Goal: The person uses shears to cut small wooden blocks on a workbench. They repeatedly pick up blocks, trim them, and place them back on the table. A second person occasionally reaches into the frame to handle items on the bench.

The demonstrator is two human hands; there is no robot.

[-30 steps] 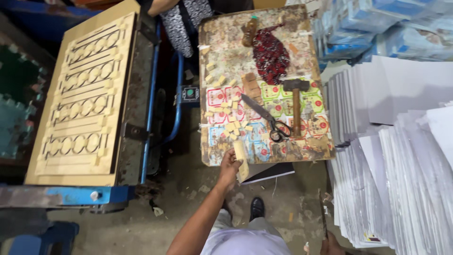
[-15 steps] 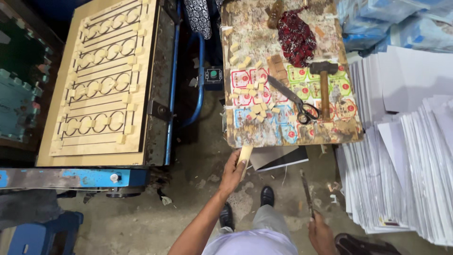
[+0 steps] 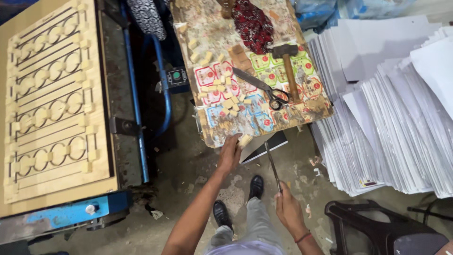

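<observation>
The die board [image 3: 56, 99] runs off frame at nine o'clock. At six o'clock of the work board [image 3: 255, 71], the left hand [image 3: 230, 153] pinches a pale foam block [image 3: 245, 140] at its edge. The right hand [image 3: 289, 212] wraps closed around a thin blade [image 3: 272, 163] pointing to twelve.

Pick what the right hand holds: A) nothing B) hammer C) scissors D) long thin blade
D: the right hand grips a long thin blade pointing up toward the board, while the hammer and scissors lie untouched on the board.
</observation>
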